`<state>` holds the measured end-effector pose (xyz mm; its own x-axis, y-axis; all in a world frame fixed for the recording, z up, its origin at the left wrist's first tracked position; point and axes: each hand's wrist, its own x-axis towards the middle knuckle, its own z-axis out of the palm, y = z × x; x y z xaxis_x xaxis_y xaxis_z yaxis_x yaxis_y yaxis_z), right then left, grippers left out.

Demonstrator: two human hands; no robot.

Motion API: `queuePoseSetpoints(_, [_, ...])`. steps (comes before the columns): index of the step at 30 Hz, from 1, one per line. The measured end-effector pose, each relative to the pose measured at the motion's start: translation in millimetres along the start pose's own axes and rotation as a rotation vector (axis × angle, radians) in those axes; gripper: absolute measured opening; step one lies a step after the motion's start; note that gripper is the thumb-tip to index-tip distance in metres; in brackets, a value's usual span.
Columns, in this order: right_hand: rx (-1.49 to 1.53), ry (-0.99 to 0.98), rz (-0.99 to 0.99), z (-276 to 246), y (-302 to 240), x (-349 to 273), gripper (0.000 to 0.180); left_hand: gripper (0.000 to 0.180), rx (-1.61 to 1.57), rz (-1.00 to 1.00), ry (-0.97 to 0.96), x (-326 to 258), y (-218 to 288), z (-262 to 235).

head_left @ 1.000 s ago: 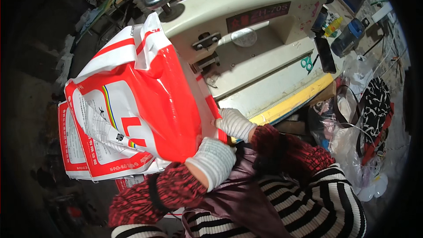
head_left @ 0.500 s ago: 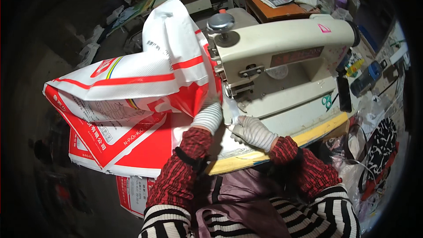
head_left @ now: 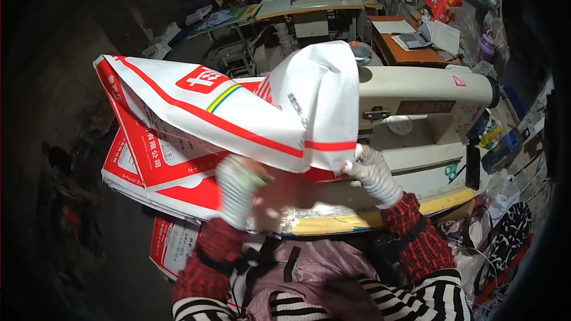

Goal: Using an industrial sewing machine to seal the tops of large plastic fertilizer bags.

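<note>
A white woven sack [head_left: 262, 110] with red bands and a yellow-blue stripe stands folded up in front of me, its top bent over toward the right. My right hand [head_left: 377, 178], in a pale glove, pinches the sack's lower right corner. Beside the sack's lower edge, my left hand [head_left: 238, 187] is smeared by motion, and its fingers cannot be read. Behind the right hand stands a cream sewing machine [head_left: 416, 83]; the sack hides its needle end. Under the raised sack lies a stack of red and white sacks [head_left: 184, 202].
Teal-handled scissors [head_left: 452, 171] and a dark phone [head_left: 473, 166] lie at the machine's right, near a water bottle [head_left: 502, 151]. A yellow strip [head_left: 333, 222] runs along the table's front edge. Behind stands a brown desk [head_left: 398, 44] with a calculator [head_left: 414, 40].
The sack has swung up and right, across the machine's needle end. My right hand has risen and now grips its corner. My left hand has moved left, off the sewing area. The view has shifted.
</note>
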<state>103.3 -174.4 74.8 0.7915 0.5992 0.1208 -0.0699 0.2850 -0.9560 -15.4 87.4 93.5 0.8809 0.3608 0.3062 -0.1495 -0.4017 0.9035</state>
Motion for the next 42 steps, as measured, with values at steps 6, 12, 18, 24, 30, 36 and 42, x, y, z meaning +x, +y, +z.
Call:
queuePoseSetpoints(6, [0.091,-0.024,0.057,14,14,-40,0.021,0.031,-0.182,0.051,0.368,42,71,-48])
queuePoseSetpoints(12, [0.056,0.038,-0.004,14,10,-54,0.02,0.024,0.644,0.494,0.59,-34,21,-94])
queuePoseSetpoints(18, [-0.457,-0.575,0.267,79,76,-91,0.015,0.021,-0.026,-0.433,0.589,-136,-111,-214])
queuePoseSetpoints(24, [-0.102,-0.139,0.362,6,115,-49,0.015,0.038,-0.488,-0.593,0.765,-292,-135,-297])
queuePoseSetpoints(30, [0.066,-0.006,0.683,30,111,-38,0.03,0.042,-0.902,-0.856,0.632,-423,-161,-202])
queuePoseSetpoints(36, [-0.603,-0.278,0.496,77,139,-35,0.024,0.03,-0.038,-1.179,0.75,-486,-172,-169])
queuePoseSetpoints(42, [-0.967,-0.72,0.214,188,190,-51,0.047,0.047,0.968,-1.517,0.536,-613,-188,-168])
